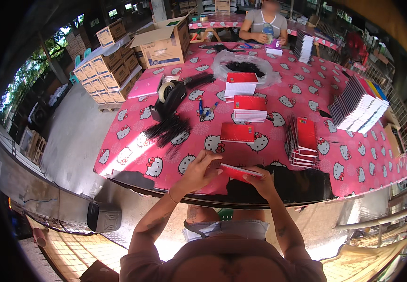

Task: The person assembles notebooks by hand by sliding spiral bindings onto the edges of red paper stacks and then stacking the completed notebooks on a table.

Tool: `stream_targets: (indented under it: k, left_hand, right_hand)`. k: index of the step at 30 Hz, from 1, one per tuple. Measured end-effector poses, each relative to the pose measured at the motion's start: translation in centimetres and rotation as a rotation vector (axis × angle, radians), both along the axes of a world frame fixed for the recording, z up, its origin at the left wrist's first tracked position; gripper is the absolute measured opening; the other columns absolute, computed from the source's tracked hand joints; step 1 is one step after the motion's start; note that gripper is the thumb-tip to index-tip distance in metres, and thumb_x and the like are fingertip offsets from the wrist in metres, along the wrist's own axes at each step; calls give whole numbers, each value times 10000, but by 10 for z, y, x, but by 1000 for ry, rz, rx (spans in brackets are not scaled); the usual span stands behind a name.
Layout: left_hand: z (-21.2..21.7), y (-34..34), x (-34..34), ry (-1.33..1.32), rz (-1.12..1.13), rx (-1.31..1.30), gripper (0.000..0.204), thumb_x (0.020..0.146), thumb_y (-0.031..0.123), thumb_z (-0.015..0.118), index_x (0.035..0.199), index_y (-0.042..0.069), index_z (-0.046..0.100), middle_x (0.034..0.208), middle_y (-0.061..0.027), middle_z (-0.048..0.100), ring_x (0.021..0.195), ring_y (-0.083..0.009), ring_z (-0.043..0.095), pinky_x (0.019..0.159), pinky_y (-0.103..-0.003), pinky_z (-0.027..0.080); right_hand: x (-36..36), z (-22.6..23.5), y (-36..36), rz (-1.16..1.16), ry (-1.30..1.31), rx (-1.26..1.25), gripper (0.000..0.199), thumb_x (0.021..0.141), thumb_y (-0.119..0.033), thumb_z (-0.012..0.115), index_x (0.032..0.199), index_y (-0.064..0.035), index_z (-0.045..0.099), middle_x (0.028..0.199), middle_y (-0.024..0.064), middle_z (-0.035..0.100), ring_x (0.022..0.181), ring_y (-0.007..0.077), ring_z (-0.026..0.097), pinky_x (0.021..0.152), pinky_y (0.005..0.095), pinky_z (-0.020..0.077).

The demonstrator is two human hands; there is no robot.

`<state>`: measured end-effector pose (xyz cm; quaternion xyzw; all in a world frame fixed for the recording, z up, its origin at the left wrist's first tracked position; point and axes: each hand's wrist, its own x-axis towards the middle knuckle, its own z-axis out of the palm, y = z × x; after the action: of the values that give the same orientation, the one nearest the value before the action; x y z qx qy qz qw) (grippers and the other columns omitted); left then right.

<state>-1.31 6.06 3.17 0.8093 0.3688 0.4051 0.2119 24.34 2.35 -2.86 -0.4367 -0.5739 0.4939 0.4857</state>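
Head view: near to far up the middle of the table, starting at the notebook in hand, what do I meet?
Held notebook, in the right hand → single flat red notebook → red-topped notebook stack → red-and-white notebook pile → clear plastic bag.

Red notebook point(239, 172), pink cat-print tablecloth point(199, 135), black tape dispenser point(171, 101)

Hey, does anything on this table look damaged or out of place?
Yes: the pink tablecloth looks torn along the near edge, its ragged border baring a black surface beside the right hand.
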Motion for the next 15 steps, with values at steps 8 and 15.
stream_targets:
  k: [8, 15]
  left_hand:
    - [8, 6, 0, 122, -141, 59, 251, 908, 182, 702, 1134, 83, 657, 1053, -101, 590, 838, -260, 647, 657, -355, 512]
    - [11, 0, 14, 471, 43, 174, 556, 928, 381, 633, 1356, 44, 520, 1317, -184, 531, 1088, -309, 603, 903, -473, 468]
  right_hand:
    - [1, 9, -7, -20, -78, 51, 224, 888, -106, 737, 1079, 4, 699, 952, 24, 687, 885, 69, 601, 793, 228, 478]
    - [-4, 15, -17, -114, -61, 74, 219, 898, -117, 730, 1080, 2, 698, 919, 8, 683, 831, 58, 601, 743, 225, 489]
